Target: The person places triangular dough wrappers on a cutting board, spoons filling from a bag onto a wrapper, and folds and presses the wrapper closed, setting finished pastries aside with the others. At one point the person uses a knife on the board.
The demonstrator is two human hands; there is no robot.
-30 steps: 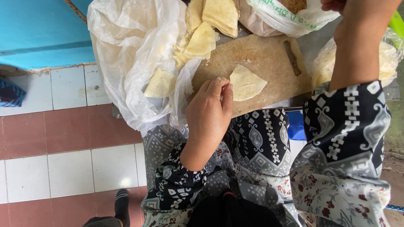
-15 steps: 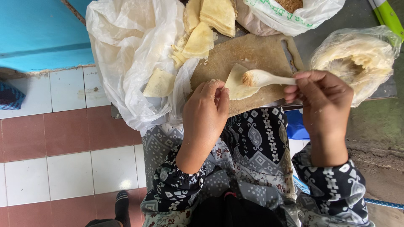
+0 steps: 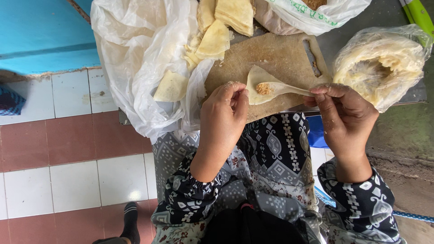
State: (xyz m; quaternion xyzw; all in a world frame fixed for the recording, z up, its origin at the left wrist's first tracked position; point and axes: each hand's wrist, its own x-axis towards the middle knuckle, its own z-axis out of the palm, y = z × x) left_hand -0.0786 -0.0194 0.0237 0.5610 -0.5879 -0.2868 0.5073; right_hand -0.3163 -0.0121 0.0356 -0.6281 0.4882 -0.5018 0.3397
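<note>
A pale dough wrapper [image 3: 256, 77] lies on a wooden cutting board [image 3: 280, 54] on my lap. My left hand [image 3: 224, 115] rests on the board's near edge, fingers curled and touching the wrapper's left side. My right hand [image 3: 343, 117] pinches the handle of a light-coloured spoon [image 3: 282, 88]. The spoon's bowl sits over the wrapper with brown crumbly filling in it.
Folded filled wrappers [image 3: 214, 40] lie on a white plastic sheet [image 3: 131, 58] left of the board. A clear bag of stacked wrappers [image 3: 384, 63] sits at right. A plastic bag of brown filling [image 3: 316, 11] is at the top. Tiled floor [image 3: 68, 149] lies to the left.
My right hand came down from the top right, holding the spoon, and brought its filled bowl over the wrapper. My left hand stayed at the wrapper's edge.
</note>
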